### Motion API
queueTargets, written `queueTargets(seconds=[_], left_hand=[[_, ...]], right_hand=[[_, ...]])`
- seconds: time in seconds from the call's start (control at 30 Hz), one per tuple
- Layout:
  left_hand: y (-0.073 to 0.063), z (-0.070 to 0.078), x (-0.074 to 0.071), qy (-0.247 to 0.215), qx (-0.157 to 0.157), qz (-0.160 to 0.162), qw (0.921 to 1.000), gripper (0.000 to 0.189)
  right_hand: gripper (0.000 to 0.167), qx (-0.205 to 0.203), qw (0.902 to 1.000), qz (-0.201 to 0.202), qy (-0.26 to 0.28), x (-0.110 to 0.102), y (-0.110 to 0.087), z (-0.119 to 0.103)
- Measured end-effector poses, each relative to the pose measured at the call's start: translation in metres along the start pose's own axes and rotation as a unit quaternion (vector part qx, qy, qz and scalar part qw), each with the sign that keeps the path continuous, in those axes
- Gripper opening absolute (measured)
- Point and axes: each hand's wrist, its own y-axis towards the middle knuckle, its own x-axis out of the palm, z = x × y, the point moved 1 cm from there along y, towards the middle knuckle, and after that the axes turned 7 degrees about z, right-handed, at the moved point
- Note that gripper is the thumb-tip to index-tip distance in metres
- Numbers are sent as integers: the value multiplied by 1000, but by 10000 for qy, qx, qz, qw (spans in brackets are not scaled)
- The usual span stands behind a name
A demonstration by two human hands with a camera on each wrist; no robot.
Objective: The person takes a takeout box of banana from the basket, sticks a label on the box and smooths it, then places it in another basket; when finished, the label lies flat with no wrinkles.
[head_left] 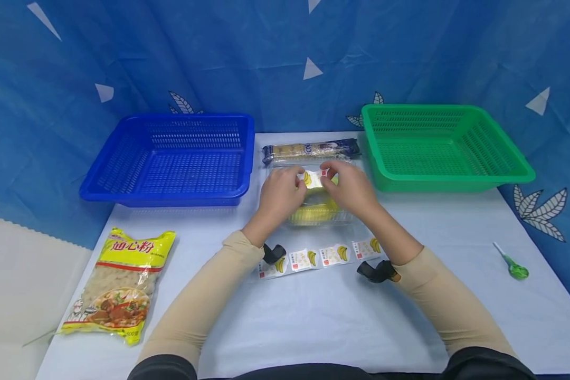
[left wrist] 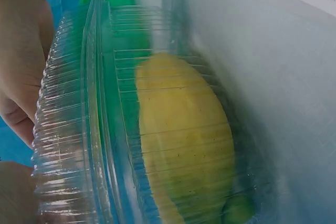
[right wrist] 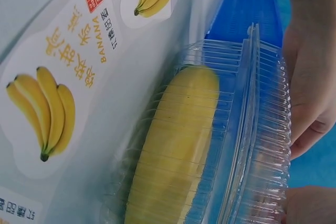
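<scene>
Over a clear plastic clamshell box [head_left: 344, 217], both hands meet at a white sticker [head_left: 315, 179] printed with bananas. My left hand [head_left: 281, 194] pinches the sticker's left end between thumb and fingertips. The right hand [head_left: 350, 189] pinches its right end the same way. The sticker lies right at the lid in the head view. Yellow bananas [right wrist: 176, 140] show through the ribbed side of the box, also in the left wrist view, where the fruit [left wrist: 184, 135] is greenish at one end. A strip of banana stickers [head_left: 320, 257] lies in front of the box.
A blue basket [head_left: 185, 198] stands at the back left and a green basket [head_left: 456, 182] at the back right. Behind the box lies a long packet [head_left: 309, 151]. A yellow pasta bag [head_left: 119, 287] is at the left, a green lollipop [head_left: 518, 271] at the right.
</scene>
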Motion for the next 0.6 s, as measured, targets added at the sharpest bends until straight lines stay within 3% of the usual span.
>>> queueTargets(seconds=[0.3, 0.6], left_hand=[[1, 0, 2, 149, 20, -34, 9999, 27], [0, -2, 2, -93, -139, -110, 9998, 26]], right_hand=[[32, -166, 9996, 19, -223, 0, 0, 0], [33, -207, 9992, 92, -316, 0, -1, 3]])
